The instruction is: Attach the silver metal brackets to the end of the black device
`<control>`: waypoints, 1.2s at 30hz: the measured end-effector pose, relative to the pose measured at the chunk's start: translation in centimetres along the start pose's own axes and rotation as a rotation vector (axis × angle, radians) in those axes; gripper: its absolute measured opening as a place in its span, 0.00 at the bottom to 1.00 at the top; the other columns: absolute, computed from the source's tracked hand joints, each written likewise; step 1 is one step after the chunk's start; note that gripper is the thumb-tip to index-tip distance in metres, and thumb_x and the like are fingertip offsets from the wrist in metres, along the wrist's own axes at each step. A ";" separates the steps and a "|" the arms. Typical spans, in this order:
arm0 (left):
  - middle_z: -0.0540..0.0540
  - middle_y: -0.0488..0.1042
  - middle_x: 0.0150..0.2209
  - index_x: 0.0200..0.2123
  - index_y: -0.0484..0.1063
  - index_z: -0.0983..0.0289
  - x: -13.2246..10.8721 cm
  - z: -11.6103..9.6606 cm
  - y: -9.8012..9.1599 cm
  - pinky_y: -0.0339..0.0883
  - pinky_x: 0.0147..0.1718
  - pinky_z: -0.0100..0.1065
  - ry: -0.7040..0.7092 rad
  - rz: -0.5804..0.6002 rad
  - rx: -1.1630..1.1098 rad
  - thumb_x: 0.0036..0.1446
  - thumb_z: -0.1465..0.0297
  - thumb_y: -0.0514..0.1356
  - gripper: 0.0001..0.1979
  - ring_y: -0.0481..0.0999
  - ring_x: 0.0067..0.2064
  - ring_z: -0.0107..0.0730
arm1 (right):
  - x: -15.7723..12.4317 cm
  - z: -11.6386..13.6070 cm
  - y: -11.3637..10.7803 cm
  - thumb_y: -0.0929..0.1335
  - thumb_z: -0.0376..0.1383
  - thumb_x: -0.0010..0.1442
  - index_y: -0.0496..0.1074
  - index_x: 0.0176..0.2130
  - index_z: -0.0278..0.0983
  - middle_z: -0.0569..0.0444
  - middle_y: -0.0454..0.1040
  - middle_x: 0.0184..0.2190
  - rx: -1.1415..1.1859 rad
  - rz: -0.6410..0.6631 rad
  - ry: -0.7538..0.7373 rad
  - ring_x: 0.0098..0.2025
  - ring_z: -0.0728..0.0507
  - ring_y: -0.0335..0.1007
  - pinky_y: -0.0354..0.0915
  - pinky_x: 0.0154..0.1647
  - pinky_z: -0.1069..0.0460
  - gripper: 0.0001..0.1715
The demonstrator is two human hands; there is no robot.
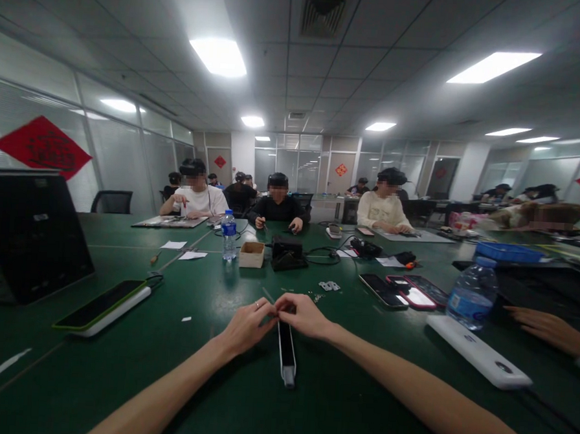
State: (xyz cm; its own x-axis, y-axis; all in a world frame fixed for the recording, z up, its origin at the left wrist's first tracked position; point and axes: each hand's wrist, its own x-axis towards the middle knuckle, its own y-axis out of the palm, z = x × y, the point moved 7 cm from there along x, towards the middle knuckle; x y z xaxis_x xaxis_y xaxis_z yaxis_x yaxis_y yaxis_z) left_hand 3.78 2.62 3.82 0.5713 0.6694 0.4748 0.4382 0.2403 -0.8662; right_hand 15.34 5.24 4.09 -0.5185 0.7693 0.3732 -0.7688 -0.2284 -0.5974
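**Q:** Where do the hands lie in this view?

**A:** Centre foreground, above a green table. The left hand, with a ring on one finger, and the right hand meet just over a white device with a black face.

**Q:** State of the fingers?

**A:** Drawn together on both hands, the fingertips of each meeting those of the other. Whatever they clamp is too small to tell. A thin rod appears to rise from the pinch, up and to the left of the view, so its held end lies between the hands.

**Q:** What favours careful work at this point?

**A:** A close pinch, with both hands meeting at the fingertips and the wrists raised above the table, gives fine control over a small item. The open table around the hands leaves room to work.

**Q:** What lies nearby?

**A:** Small metal parts sit ahead of the right hand, with phones beyond them. Further right are a water bottle, a power bank and a co-worker's hand.
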 end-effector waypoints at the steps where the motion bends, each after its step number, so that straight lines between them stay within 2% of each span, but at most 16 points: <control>1: 0.53 0.72 0.39 0.41 0.69 0.62 0.0 0.0 0.0 0.66 0.35 0.29 0.009 -0.001 -0.006 0.63 0.69 0.55 0.05 0.73 0.37 0.29 | 0.0 -0.2 0.0 0.67 0.29 0.54 0.75 0.37 0.34 0.54 0.77 0.32 0.038 -0.009 0.011 0.34 0.48 0.73 0.67 0.35 0.55 0.08; 9: 0.52 0.74 0.37 0.40 0.71 0.61 0.0 0.2 0.2 0.67 0.35 0.29 0.017 0.013 -0.014 0.63 0.69 0.56 0.05 0.75 0.35 0.30 | -0.4 -1.0 0.0 0.69 0.34 0.55 0.74 0.38 0.33 0.51 0.77 0.33 0.151 0.013 0.055 0.34 0.46 0.74 0.69 0.35 0.53 0.09; 14: 0.51 0.74 0.34 0.39 0.71 0.62 0.0 0.4 0.5 0.67 0.35 0.29 -0.006 0.014 -0.028 0.61 0.69 0.57 0.05 0.74 0.33 0.29 | -0.8 0.2 -0.5 0.68 0.31 0.55 0.74 0.37 0.35 0.53 0.78 0.33 0.019 -0.035 0.024 0.34 0.47 0.74 0.68 0.35 0.54 0.07; 19: 0.50 0.73 0.33 0.39 0.71 0.62 0.0 0.6 0.7 0.66 0.34 0.28 -0.029 0.027 -0.081 0.59 0.71 0.58 0.04 0.73 0.32 0.28 | -1.4 1.2 -0.6 0.67 0.31 0.56 0.74 0.39 0.36 0.54 0.78 0.35 -0.049 -0.026 -0.022 0.35 0.47 0.73 0.67 0.35 0.54 0.09; 28: 0.50 0.73 0.33 0.38 0.71 0.62 -0.2 0.9 0.7 0.65 0.33 0.28 -0.030 -0.014 -0.123 0.57 0.73 0.59 0.05 0.72 0.31 0.27 | -1.9 1.6 -0.6 0.66 0.31 0.57 0.72 0.42 0.36 0.53 0.78 0.37 -0.050 -0.007 -0.081 0.37 0.47 0.73 0.67 0.37 0.53 0.11; 33: 0.50 0.73 0.34 0.38 0.70 0.63 0.0 0.6 0.5 0.65 0.32 0.27 -0.017 0.013 -0.163 0.56 0.74 0.58 0.06 0.72 0.31 0.26 | -2.1 2.1 -0.8 0.66 0.31 0.57 0.72 0.44 0.35 0.52 0.77 0.39 -0.068 0.034 -0.115 0.39 0.47 0.73 0.67 0.40 0.53 0.13; 36: 0.49 0.72 0.31 0.35 0.70 0.63 0.2 1.0 0.1 0.65 0.33 0.28 -0.049 0.029 -0.156 0.54 0.74 0.59 0.04 0.71 0.30 0.27 | -2.2 1.5 -1.5 0.66 0.31 0.57 0.71 0.43 0.35 0.52 0.77 0.39 -0.131 0.004 -0.144 0.40 0.47 0.72 0.66 0.42 0.52 0.11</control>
State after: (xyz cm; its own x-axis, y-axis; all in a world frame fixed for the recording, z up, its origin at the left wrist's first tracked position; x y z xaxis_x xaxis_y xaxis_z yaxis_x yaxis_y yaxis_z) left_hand 3.27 3.45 3.63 0.5523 0.7092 0.4382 0.5266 0.1107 -0.8429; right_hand 17.10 2.98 5.27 -0.5772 0.6727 0.4629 -0.7161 -0.1445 -0.6829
